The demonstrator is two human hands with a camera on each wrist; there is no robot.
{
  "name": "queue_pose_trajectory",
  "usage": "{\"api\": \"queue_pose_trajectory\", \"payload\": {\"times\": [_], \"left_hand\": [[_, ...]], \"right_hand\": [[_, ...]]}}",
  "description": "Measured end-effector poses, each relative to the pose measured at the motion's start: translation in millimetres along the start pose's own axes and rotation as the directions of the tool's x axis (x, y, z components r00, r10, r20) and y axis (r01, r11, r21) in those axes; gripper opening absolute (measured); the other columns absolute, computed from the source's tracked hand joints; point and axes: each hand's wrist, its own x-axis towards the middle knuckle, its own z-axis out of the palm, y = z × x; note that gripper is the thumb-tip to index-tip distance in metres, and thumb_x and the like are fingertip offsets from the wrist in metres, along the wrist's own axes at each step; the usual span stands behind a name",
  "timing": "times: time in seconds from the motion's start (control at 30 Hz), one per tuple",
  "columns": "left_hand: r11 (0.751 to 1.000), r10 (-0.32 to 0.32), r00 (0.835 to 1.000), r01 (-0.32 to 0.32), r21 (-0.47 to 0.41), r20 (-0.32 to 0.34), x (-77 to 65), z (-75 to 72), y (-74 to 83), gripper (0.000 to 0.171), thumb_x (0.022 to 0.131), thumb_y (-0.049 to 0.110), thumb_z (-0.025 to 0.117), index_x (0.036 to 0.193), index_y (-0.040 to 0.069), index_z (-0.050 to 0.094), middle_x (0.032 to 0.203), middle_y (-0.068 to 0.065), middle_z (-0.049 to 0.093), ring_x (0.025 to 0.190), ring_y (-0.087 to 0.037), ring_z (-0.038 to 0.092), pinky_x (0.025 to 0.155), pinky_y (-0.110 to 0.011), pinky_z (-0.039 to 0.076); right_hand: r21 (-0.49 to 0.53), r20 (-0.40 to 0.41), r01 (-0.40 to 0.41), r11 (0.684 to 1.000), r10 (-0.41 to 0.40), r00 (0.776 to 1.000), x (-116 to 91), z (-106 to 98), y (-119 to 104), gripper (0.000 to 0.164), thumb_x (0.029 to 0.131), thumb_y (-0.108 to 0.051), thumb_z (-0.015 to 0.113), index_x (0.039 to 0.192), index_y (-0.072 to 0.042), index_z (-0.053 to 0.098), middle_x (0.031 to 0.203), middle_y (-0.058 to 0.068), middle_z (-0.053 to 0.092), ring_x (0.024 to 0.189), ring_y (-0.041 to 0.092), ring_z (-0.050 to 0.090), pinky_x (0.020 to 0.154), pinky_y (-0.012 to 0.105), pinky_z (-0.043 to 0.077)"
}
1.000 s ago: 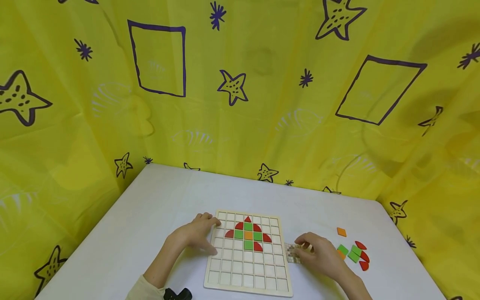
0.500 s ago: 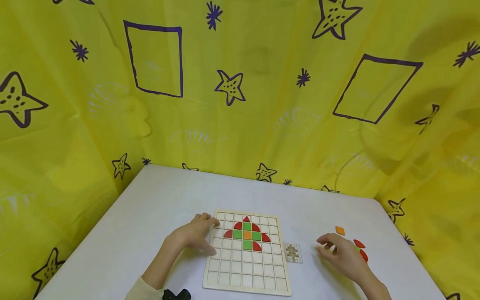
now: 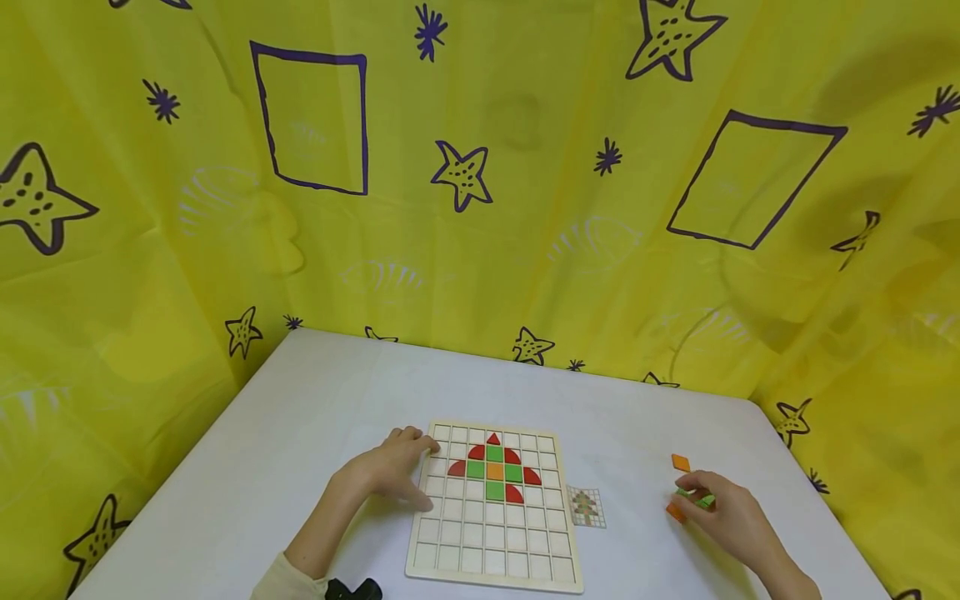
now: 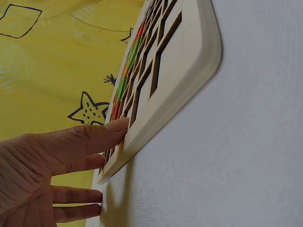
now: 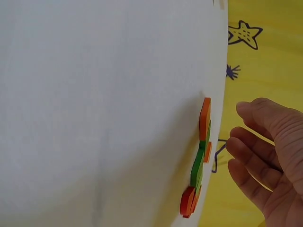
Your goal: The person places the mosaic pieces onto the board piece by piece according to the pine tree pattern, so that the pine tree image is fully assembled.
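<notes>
A wooden grid board lies on the table, with red, green and orange tiles set in its upper cells. My left hand rests at its left edge; in the left wrist view the thumb lies on the frame, fingers extended. Over the loose tiles at the right is my right hand, fingers loosely bent and nothing held. Under it show a green tile and an orange tile. The right wrist view has red tiles there too, hidden by the hand in the head view.
A small card printed with a gridded tree picture lies against the board's right side. One orange tile sits apart, beyond the right hand. A black object is at the near edge by the left sleeve. Yellow patterned cloth surrounds the table.
My right hand has left the card and moved right, over the loose tiles. The card is now uncovered. My left hand has stayed at the board's edge.
</notes>
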Motion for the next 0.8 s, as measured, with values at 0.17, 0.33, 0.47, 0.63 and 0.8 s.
{"api": "queue_pose_trajectory", "payload": {"times": [0.17,0.33,0.47,0.63,0.8], "left_hand": [[1.0,0.0,1.0,0.0,0.0,-0.003,-0.4,-0.5,0.7,0.073,0.067,0.027,0.095,0.13,0.009,0.063,0.135,-0.016,0.054,0.125,-0.033,0.047,0.101,-0.056,0.047],[1.0,0.001,1.0,-0.001,-0.001,-0.003,-0.5,-0.4,0.7,0.073,0.067,0.027,0.095,0.13,0.008,0.063,0.136,-0.016,0.054,0.126,-0.034,0.047,0.101,-0.056,0.047],[1.0,-0.002,1.0,0.002,0.003,-0.001,0.1,0.4,-0.3,0.073,0.067,0.028,0.095,0.13,0.009,0.063,0.137,-0.016,0.054,0.127,-0.035,0.046,0.102,-0.057,0.047],[1.0,-0.001,1.0,0.001,0.011,0.001,0.6,0.8,-0.9,0.074,0.067,0.029,0.095,0.13,0.009,0.063,0.138,-0.017,0.053,0.129,-0.035,0.046,0.103,-0.058,0.046],[1.0,-0.002,1.0,0.001,0.012,0.004,0.9,0.6,-0.8,0.074,0.068,0.029,0.095,0.131,0.009,0.063,0.139,-0.017,0.053,0.129,-0.036,0.046,0.103,-0.058,0.047]], "right_hand": [[-0.009,0.036,-0.047,0.999,0.047,0.998,-0.9,-9.7,16.3,0.018,0.088,-0.011,0.078,0.104,-0.005,0.072,0.089,-0.003,0.071,0.071,0.002,0.057,0.062,0.026,0.051],[-0.08,0.039,-0.042,0.996,0.045,0.998,0.9,-16.4,32.7,0.017,0.087,-0.008,0.078,0.103,-0.004,0.072,0.088,-0.003,0.071,0.074,0.002,0.058,0.064,0.026,0.05],[-0.104,0.071,-0.061,0.993,0.069,0.995,5.8,-19.3,42.1,0.015,0.088,-0.009,0.077,0.102,-0.004,0.072,0.091,0.0,0.072,0.079,0.01,0.063,0.066,0.027,0.052],[-0.11,0.106,-0.087,0.99,0.099,0.989,10.7,-21.2,50.9,0.015,0.089,-0.008,0.076,0.102,-0.004,0.072,0.094,0.002,0.073,0.081,0.013,0.063,0.067,0.029,0.051],[-0.111,0.125,-0.084,0.99,0.098,0.987,13.9,-21.5,59.0,0.015,0.088,-0.005,0.075,0.103,-0.003,0.072,0.095,0.004,0.073,0.084,0.02,0.064,0.069,0.033,0.05]]}}
